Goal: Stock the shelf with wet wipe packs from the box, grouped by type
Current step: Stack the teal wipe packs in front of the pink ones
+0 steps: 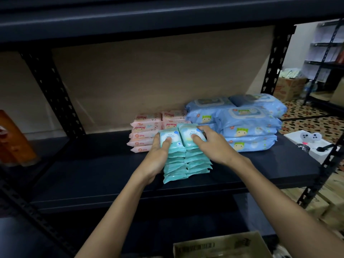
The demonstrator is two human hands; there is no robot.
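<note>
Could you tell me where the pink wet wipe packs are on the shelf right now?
In the head view, the pink packs sit stacked mid-shelf, behind and left of the teal packs, with the blue packs to their right.

Two side-by-side stacks of teal wipe packs [183, 161] stand on the dark shelf [93, 175], fronting pink packs [144, 131].
</note>
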